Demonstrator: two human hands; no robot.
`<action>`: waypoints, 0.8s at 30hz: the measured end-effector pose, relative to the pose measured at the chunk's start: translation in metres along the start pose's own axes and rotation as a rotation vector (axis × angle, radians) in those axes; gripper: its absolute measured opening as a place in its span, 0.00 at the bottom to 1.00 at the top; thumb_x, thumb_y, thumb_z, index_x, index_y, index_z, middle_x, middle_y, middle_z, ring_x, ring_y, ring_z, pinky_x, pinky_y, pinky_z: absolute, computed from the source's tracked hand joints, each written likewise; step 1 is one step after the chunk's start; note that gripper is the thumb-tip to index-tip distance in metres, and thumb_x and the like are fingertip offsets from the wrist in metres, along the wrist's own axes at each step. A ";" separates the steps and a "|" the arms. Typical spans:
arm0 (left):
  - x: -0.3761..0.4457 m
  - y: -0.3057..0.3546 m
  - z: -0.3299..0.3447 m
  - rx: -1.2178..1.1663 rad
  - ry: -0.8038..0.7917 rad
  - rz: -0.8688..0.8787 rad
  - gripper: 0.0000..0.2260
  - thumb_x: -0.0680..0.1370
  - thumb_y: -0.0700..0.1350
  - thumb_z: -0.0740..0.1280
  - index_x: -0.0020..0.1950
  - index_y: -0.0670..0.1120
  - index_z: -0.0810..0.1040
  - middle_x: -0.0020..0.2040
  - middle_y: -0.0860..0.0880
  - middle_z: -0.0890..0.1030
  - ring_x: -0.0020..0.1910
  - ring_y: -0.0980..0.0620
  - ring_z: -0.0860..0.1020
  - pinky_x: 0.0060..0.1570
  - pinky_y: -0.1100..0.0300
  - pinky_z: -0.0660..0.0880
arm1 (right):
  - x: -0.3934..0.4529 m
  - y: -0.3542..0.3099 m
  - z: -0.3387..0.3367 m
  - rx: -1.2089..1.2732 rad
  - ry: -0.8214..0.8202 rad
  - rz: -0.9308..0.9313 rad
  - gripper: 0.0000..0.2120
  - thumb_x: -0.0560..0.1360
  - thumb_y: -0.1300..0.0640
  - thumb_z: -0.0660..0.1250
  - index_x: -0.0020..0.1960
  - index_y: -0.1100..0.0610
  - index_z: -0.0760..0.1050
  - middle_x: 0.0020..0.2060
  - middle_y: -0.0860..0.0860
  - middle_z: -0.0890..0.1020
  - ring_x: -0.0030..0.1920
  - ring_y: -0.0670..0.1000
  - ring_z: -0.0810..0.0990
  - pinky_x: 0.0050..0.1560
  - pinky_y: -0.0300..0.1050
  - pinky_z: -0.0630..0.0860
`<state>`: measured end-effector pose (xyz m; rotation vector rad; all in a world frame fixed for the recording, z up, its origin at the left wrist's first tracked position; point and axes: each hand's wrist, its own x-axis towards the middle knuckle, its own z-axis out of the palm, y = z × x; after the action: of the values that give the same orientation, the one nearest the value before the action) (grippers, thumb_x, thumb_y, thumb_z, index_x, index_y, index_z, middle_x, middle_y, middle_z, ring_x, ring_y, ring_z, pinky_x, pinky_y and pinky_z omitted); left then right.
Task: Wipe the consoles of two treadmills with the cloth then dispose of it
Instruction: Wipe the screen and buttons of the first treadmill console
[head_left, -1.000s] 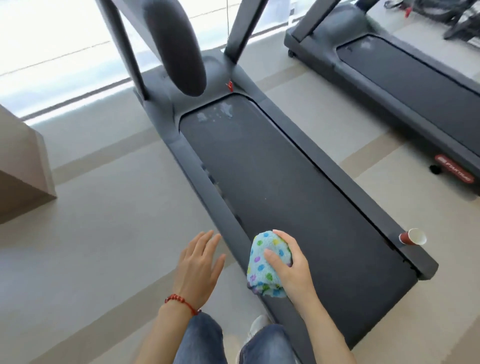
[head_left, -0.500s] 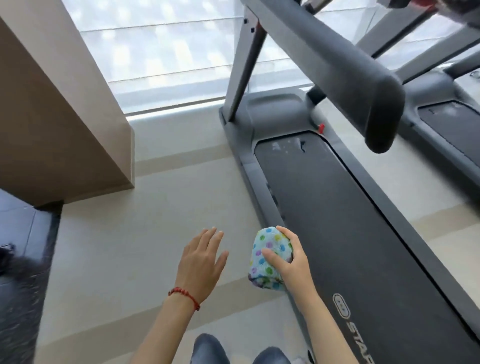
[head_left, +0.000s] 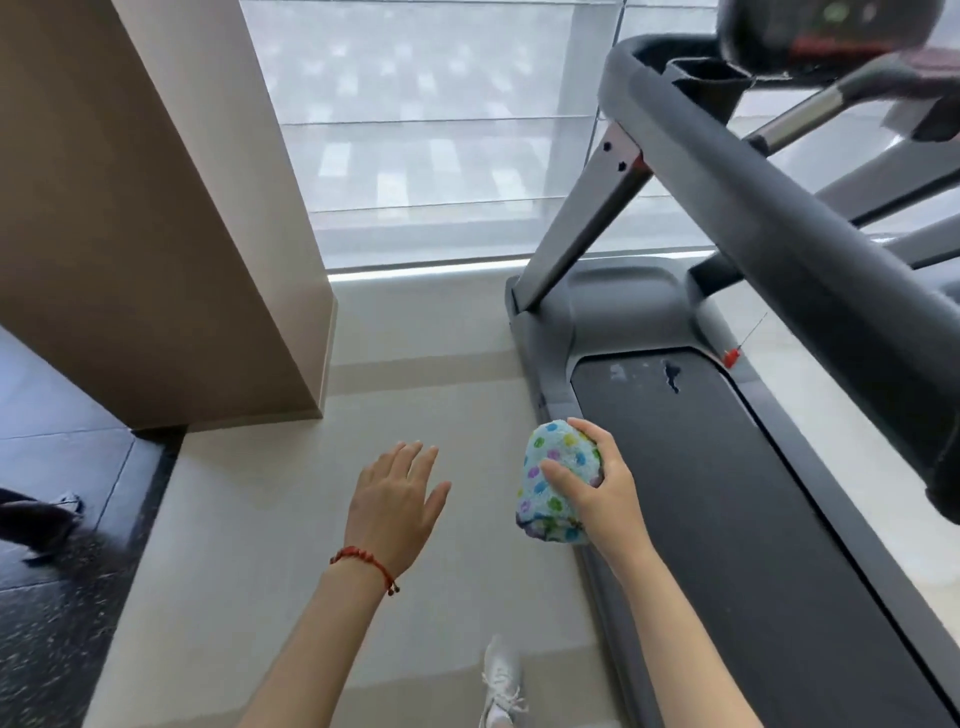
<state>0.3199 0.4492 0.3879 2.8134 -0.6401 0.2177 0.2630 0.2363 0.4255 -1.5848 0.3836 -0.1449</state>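
The cloth (head_left: 558, 488) is balled in the clenched right hand (head_left: 597, 493), ready for the console (head_left: 826, 26); the left hand (head_left: 395, 504) is spread, empty

The single head-worn camera is looking forward and steeply down, close above both forearms. It is facing a far window (head_left: 441, 130), taking in pale floor (head_left: 270, 519) on the left and a treadmill (head_left: 727, 519) running along the right.

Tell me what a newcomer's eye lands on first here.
The bright dotted cloth stands out, balled up in the right hand over the left edge of the treadmill. Beside it the left hand hangs open over the pale floor, a red bracelet at its wrist.
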 end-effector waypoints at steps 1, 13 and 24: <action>0.018 -0.002 -0.002 0.009 0.015 -0.004 0.22 0.75 0.53 0.54 0.54 0.40 0.80 0.51 0.43 0.82 0.50 0.43 0.80 0.42 0.50 0.78 | 0.018 -0.007 0.000 0.006 -0.004 -0.018 0.20 0.70 0.60 0.71 0.58 0.45 0.70 0.51 0.48 0.77 0.49 0.48 0.79 0.35 0.34 0.78; 0.227 0.000 -0.048 0.006 0.217 0.003 0.21 0.76 0.54 0.56 0.54 0.40 0.79 0.50 0.42 0.82 0.49 0.42 0.80 0.48 0.45 0.76 | 0.199 -0.115 -0.014 0.036 -0.057 -0.195 0.21 0.71 0.61 0.70 0.60 0.48 0.70 0.52 0.49 0.77 0.49 0.49 0.79 0.34 0.33 0.77; 0.428 -0.002 -0.071 -0.024 0.376 0.208 0.18 0.74 0.51 0.61 0.53 0.40 0.80 0.50 0.40 0.82 0.49 0.39 0.80 0.48 0.45 0.76 | 0.350 -0.200 -0.024 0.033 0.122 -0.374 0.21 0.71 0.59 0.70 0.61 0.47 0.69 0.54 0.50 0.76 0.53 0.49 0.78 0.40 0.34 0.80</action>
<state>0.6964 0.2972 0.5403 2.5761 -0.8316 0.7486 0.6119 0.0994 0.5745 -1.6071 0.1733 -0.5340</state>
